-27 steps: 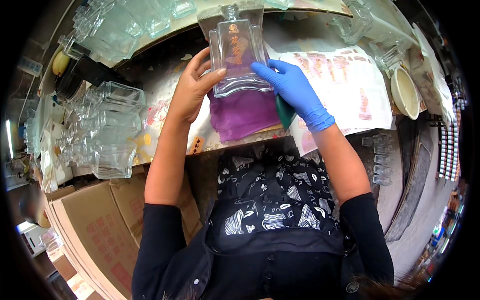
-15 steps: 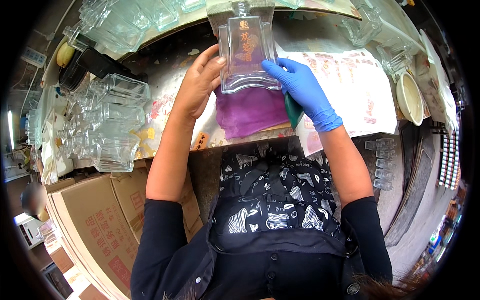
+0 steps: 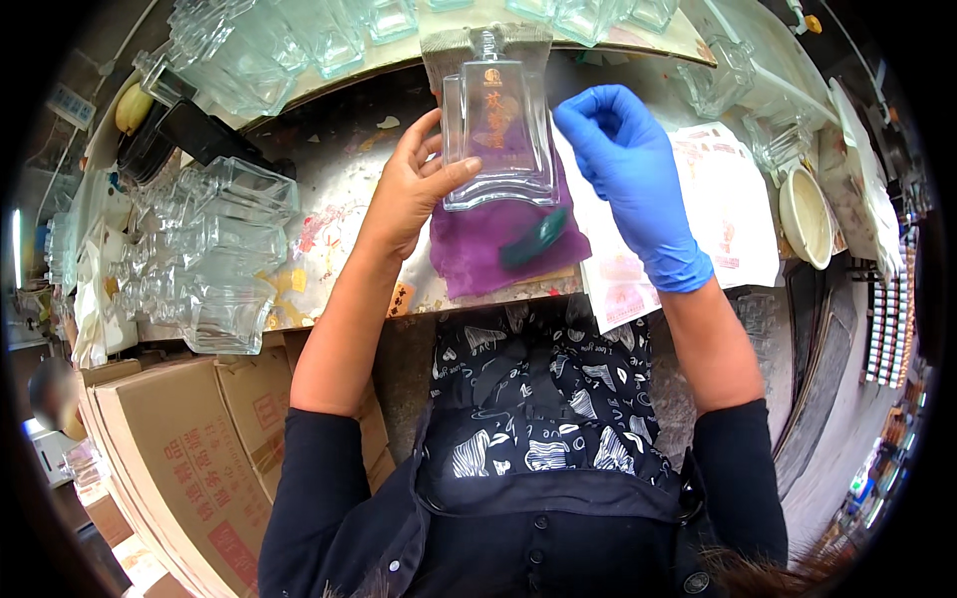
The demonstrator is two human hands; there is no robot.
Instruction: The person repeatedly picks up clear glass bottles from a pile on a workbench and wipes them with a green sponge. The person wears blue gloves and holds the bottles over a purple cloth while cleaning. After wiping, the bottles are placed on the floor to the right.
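A clear, flat glass bottle with gold lettering and an emblem on its front lies neck away from me, partly over a purple cloth. My left hand, bare, grips its left side, with the thumb over the lower left front. To the bottle's right, my right hand in a blue glove is raised apart from it. Its fingers are curled into a pinch; anything between them is hidden. A dark green flat piece, blurred, is over the cloth just below the bottle's base.
Printed white sheets are spread at the right, beside an oval cream bowl. Several clear bottles lie at the left, and more glassware stands on the far shelf. Cardboard boxes are below the table at the left.
My right hand has left the bottle and lifted up and right, its fingers now pinched. The green piece has come away from that hand to the cloth. My left hand stays on the bottle.
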